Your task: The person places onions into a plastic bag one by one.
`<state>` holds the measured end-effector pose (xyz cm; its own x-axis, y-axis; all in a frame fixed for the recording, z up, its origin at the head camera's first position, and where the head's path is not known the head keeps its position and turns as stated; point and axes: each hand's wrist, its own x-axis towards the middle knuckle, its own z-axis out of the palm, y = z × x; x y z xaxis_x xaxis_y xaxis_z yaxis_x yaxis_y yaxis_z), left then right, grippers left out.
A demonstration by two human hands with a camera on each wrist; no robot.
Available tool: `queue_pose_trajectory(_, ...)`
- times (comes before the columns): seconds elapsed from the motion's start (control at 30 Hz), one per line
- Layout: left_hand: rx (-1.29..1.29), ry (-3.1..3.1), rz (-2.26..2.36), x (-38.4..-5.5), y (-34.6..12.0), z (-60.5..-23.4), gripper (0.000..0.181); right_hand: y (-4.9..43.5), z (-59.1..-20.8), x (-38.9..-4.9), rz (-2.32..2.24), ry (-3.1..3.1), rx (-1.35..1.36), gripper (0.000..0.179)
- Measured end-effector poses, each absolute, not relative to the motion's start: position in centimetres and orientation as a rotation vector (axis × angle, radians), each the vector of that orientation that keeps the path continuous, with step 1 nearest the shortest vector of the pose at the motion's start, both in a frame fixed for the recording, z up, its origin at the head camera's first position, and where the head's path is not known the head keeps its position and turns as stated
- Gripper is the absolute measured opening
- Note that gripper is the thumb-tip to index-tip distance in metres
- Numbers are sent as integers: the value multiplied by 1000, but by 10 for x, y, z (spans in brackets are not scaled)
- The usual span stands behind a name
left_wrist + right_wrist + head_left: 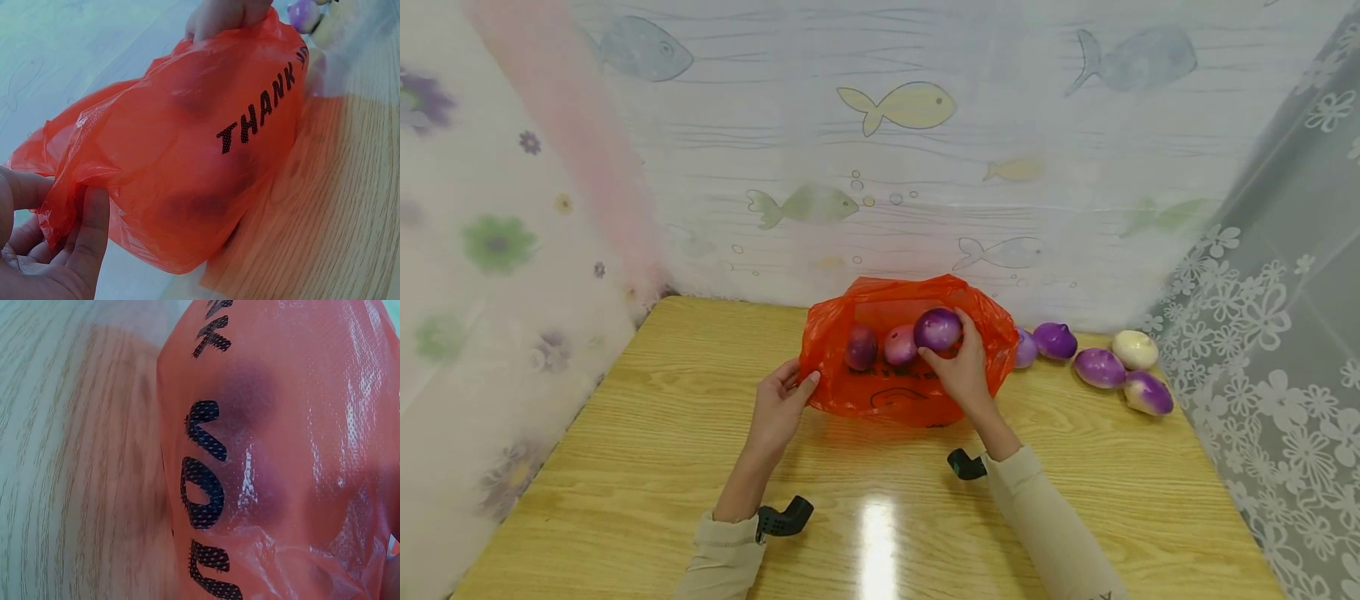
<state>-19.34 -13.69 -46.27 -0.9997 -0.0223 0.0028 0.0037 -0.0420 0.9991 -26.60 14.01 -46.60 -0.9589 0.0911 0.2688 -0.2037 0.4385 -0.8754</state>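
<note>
A red plastic bag (835, 392) with black lettering lies with its mouth facing up. My left hand (777, 408) pinches the left part of its rim; in the left wrist view, bunched plastic shows between thumb and fingers. My right hand (964, 371) grips a shiny purple onion (937, 328) over the mouth of the bag. Two more onions rest inside, a dark purple onion (861, 347) and a pinkish one (899, 344). Both wrist views show dark round shapes through the bag's wall (156, 144). In the right wrist view, the bag (312, 456) hides nearly all of the hand.
Right of the bag on the wooden table (700, 417) lie several onions: a dark purple onion (1055, 341), a purple one (1100, 367), a white onion (1135, 350) and a purple-and-white one (1148, 393). A fish-print curtain (887, 167) hangs right behind the table.
</note>
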Motion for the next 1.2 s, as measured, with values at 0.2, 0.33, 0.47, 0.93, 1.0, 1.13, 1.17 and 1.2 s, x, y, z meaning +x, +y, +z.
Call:
queue_pose_trajectory(0.2,6,-2163,-2252,-193,-137,-463,40,141,-467,-267,1557,-2411,70,86)
queue_pose_trajectory(0.33,-5,-2159,-2253,-193,-137,-464,40,141,-467,-268,1535,-2424,49,87)
queue_pose_trajectory(0.47,-10,-2151,-2260,-193,-137,-464,40,141,-466,-268,1510,-2433,31,88)
queue_pose_trajectory(0.93,-18,-2141,-2265,-196,-139,-465,39,139,-466,-271,1557,-2342,53,83)
queue_pose_trajectory(1.0,-18,-2143,-2265,-196,-139,-465,39,138,-465,-271,1566,-2338,58,82)
queue_pose_trajectory(1.13,-17,-2154,-2262,-197,-140,-464,40,138,-464,-270,1623,-2323,82,80)
queue_pose_trajectory(1.17,-17,-2156,-2263,-198,-140,-464,40,137,-463,-270,1640,-2316,93,80)
queue_pose_trajectory(1.2,-16,-2157,-2264,-198,-140,-464,40,137,-463,-270,1653,-2312,102,79)
